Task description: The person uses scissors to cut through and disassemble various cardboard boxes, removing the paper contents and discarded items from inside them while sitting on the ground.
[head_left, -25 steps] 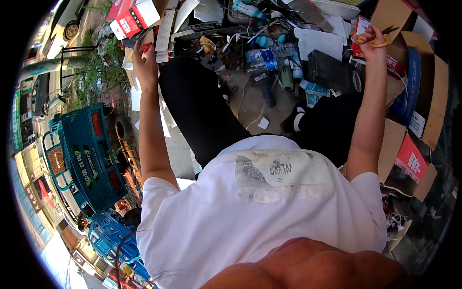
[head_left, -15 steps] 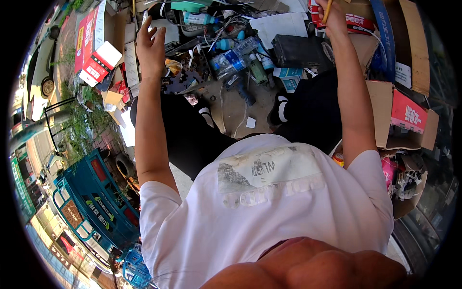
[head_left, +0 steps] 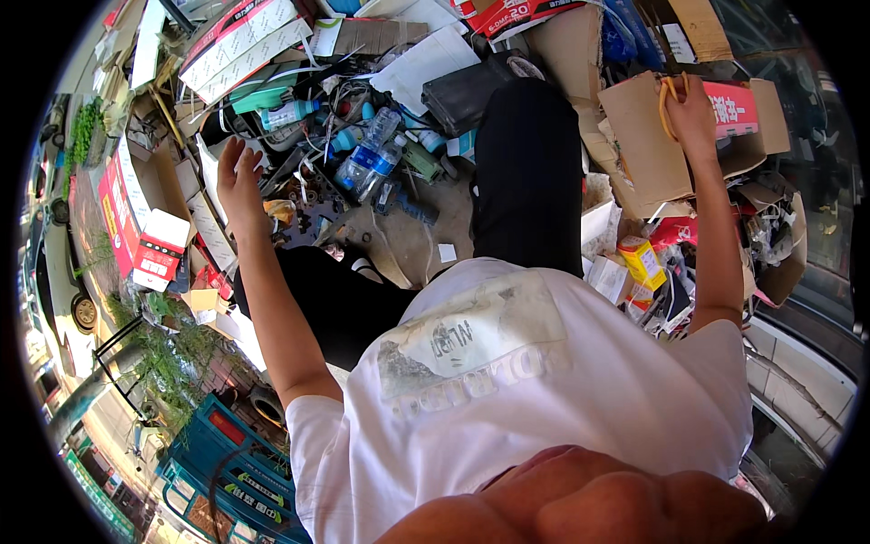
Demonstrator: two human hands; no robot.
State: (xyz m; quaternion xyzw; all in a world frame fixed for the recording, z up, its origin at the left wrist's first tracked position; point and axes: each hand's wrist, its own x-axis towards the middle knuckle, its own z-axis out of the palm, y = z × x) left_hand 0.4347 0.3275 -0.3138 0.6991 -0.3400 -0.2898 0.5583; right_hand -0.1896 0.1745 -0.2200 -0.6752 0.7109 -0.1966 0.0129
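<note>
My left hand (head_left: 241, 189) is open, fingers apart and slightly curled, beside a white board (head_left: 213, 154) among the scrap. I see nothing in it. My right hand (head_left: 689, 120) is closed on yellow-handled scissors (head_left: 669, 98); their blades are not clearly visible. It is at an open cardboard box (head_left: 634, 145) on the right; whether it touches the box I cannot tell. My black-trousered legs (head_left: 526, 172) are spread on the ground amid the clutter.
Plastic bottles (head_left: 372, 150), cables and a black case (head_left: 458, 95) lie between and beyond my legs. Red-and-white cartons (head_left: 161, 252) are at left, several small boxes (head_left: 639, 263) at right, and a teal cargo vehicle (head_left: 208, 453) at lower left.
My view has turned. My right hand, still gripping the scissors, has shifted to the cardboard box at right. My left hand now appears lower, away from the red-and-white carton.
</note>
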